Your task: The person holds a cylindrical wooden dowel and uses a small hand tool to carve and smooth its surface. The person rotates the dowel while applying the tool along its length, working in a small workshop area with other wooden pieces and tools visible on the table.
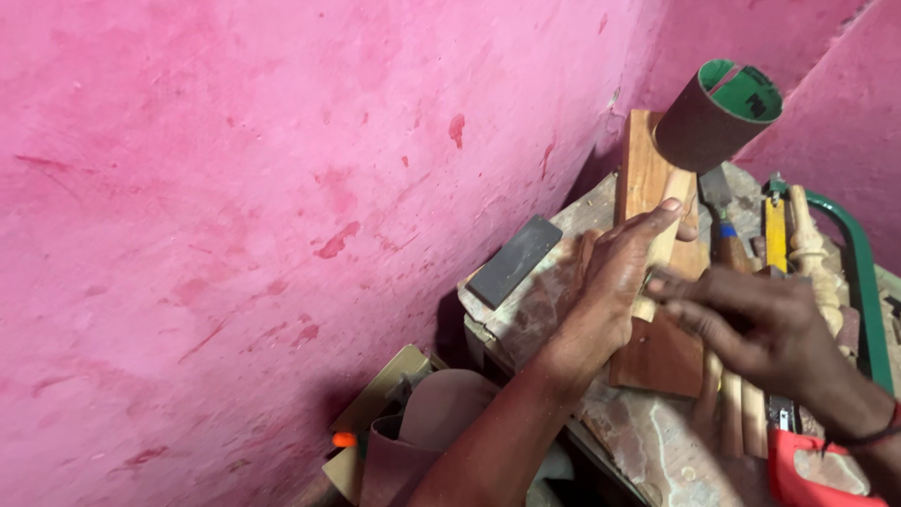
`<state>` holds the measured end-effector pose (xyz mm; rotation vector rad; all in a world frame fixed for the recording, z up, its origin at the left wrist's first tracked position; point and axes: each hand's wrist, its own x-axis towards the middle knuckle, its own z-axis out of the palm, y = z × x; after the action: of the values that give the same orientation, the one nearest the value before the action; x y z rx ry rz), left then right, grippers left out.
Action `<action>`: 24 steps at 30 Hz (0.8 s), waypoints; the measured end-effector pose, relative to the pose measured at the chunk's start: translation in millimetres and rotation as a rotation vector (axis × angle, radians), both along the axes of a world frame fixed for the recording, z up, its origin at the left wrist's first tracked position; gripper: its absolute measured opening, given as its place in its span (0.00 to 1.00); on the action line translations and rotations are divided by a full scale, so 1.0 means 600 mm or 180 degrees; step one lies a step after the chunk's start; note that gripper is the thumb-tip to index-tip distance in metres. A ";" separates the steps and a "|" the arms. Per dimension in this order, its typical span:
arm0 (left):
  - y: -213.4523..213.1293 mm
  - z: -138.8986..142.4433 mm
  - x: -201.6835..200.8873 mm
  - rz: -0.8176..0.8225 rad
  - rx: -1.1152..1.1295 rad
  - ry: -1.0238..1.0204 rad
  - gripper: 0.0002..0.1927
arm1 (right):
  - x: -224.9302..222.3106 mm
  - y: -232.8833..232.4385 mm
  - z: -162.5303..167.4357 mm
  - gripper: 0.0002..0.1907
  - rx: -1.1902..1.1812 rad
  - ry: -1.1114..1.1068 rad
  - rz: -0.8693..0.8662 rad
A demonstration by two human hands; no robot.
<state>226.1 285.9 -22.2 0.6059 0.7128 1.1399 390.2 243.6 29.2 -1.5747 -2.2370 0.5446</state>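
The left hand (615,282) is curled around a pale wooden stick (664,239), thumb stretched up along it. The stick lies slanted over a reddish wooden board (648,169) on the counter (648,441), its upper end running toward a roll of sandpaper (718,117), brown outside and green inside, that stands at the board's far end. The right hand (751,324) sits just right of the left, fingers extended flat and pointing left, their tips touching the stick's lower part; it is blurred, so whether it grips anything cannot be told.

The stick's lower end is hidden behind both hands. Tools at the right are partly covered by the right hand: one chisel (721,211) with a blue band, one yellow-handled tool (775,235), one pale turned spindle (812,253), one green saw frame (859,272) and one red handle (817,469) cut off by the bottom edge. One dark sharpening stone (514,261) lies left of the board. Below the counter sit further sandpaper rolls (422,422), their count unclear.
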 end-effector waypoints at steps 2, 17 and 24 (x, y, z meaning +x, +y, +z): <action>-0.001 0.000 0.002 0.0175 0.0427 0.0115 0.23 | 0.001 0.001 -0.001 0.13 0.0523 0.0551 0.0306; -0.009 0.023 -0.008 -0.0422 -0.0187 -0.0284 0.26 | -0.001 -0.009 0.003 0.14 0.0237 0.0193 0.0179; -0.007 0.014 -0.012 -0.0386 0.0102 -0.0141 0.28 | -0.012 -0.007 0.006 0.12 0.0908 0.1035 0.0820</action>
<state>218.9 281.4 -13.5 0.6406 0.6128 1.0508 383.2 239.2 32.6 -0.9891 -2.1609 0.4830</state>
